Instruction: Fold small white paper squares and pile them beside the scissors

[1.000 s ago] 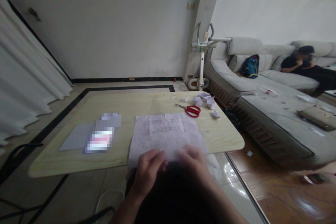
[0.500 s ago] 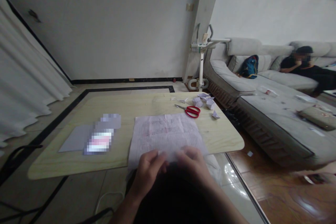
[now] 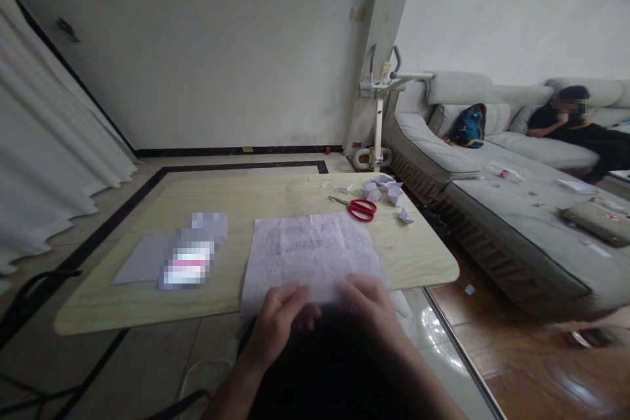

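Note:
Close to my body, at the table's near edge, my left hand [image 3: 281, 315] is closed in a pinch on the left side of a small pale piece of paper [image 3: 325, 291]. My right hand [image 3: 369, 305], slightly blurred, pinches the same paper from the right. Its fingertips are partly hidden. Just beyond both hands a large creased sheet of printed paper [image 3: 310, 243] lies flat, its near edge hanging over the table's edge. Red-handled scissors [image 3: 361, 209] rest past its far right corner. Several folded paper pieces [image 3: 371, 191] sit beside the scissors, with small paper scraps [image 3: 346, 189] to their left.
On the left of the pale wooden table [image 3: 246, 197], a lit, pixelated device [image 3: 187, 266] lies partly over a sheet of paper [image 3: 138, 261]. A grey sofa [image 3: 512, 236] stands to the right, with a backpack [image 3: 470, 126] and a seated person [image 3: 566, 121] on it.
My hands have moved very slightly apart, still pinching the small paper. The view has shifted a little; the things on the table lie as before.

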A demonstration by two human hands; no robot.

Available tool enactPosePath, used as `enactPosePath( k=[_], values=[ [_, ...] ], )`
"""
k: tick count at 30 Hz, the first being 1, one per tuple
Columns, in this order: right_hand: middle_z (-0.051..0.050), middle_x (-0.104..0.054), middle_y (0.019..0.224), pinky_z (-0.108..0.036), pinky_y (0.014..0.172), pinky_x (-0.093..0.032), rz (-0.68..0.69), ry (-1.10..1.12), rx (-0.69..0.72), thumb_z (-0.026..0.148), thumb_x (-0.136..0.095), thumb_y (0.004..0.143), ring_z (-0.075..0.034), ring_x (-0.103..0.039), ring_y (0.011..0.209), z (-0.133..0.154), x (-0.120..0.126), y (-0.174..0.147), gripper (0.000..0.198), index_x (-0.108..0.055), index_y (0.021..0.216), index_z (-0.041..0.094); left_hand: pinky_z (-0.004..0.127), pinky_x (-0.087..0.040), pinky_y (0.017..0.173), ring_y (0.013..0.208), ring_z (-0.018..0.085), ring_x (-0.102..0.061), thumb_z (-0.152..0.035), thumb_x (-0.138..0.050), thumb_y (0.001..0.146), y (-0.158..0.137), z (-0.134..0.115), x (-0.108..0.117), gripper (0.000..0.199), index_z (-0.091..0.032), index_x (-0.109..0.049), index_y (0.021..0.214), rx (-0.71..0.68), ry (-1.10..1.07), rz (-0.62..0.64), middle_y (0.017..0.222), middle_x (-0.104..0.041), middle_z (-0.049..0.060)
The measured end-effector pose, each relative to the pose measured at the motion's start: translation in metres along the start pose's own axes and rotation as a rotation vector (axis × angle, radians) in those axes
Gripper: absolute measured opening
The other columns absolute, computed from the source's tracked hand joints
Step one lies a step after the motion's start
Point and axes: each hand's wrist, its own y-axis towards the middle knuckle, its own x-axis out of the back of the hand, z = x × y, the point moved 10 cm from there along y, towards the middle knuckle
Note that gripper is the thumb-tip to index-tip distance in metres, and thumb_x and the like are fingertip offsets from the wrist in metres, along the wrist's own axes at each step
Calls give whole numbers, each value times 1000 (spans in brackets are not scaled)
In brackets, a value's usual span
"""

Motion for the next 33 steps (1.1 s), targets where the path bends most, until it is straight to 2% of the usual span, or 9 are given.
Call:
enactPosePath(
  k=[6, 11, 15, 18, 21, 25, 29, 33],
  values=[
    [3, -46, 50, -25, 51, -31, -4, 15, 3, 46, -61, 83, -12, -42, 52, 0, -3, -3, 42, -53, 53, 18, 22, -43, 48, 48, 13, -56, -44, -67, 80, -2, 1, 2, 31, -15, -67, 68, 14, 51, -111, 52, -63, 0],
    [3, -47, 54, -25, 52, -33, 17, -18, 20, 47, -60, 83, -13, -43, 55, 2, -8, -4, 42, -52, 55, 18, 23, -45, 48, 48, 14, -57, -40, -69, 76, -2, -2, 1, 26, -15, -67, 68, 13, 36, -122, 53, -64, 0],
    [2, -52, 63, -26, 59, -38, 8, -93, 36, 43, -66, 79, -15, -47, 63, 0, -9, -2, 28, -62, 71, 17, 23, -46, 47, 49, 15, -57, -39, -70, 74, -5, -7, 6, 23, -15, -67, 72, -11, 26, -189, 52, -62, -1],
    [2, -54, 66, -26, 60, -38, 10, -77, 27, 42, -66, 79, -15, -48, 64, -4, -11, -3, 24, -64, 79, 18, 23, -46, 48, 51, 15, -58, -38, -69, 76, -7, -11, 3, 22, -16, -68, 74, -38, 122, -167, 54, -63, -1],
    [3, -52, 64, -24, 57, -38, 21, 6, 20, 43, -65, 82, -14, -47, 62, -4, -13, -4, 27, -58, 72, 18, 23, -46, 50, 53, 16, -59, -40, -68, 79, -6, -10, 1, 25, -17, -67, 71, -43, 159, -145, 56, -64, 0],
    [4, -51, 59, -24, 53, -37, 25, 74, -10, 47, -67, 80, -13, -46, 58, -2, -13, -5, 35, -54, 64, 19, 24, -45, 51, 53, 16, -59, -46, -59, 85, -5, -6, 1, 38, -17, -65, 63, -28, 120, -110, 55, -63, 1],
    [3, -50, 54, -24, 51, -36, -16, 65, -36, 51, -63, 81, -13, -45, 53, -2, -8, -3, 41, -53, 57, 18, 24, -45, 52, 52, 15, -59, -49, -58, 85, -6, -8, 1, 44, -16, -66, 58, -29, 44, -110, 55, -66, 3],
    [2, -50, 53, -24, 51, -36, -19, 37, 15, 50, -63, 82, -13, -45, 53, 2, -6, -3, 42, -55, 55, 18, 24, -44, 52, 51, 15, -57, -49, -59, 84, -7, -8, 0, 46, -16, -68, 55, -21, -5, -107, 53, -66, 5]
  ],
)
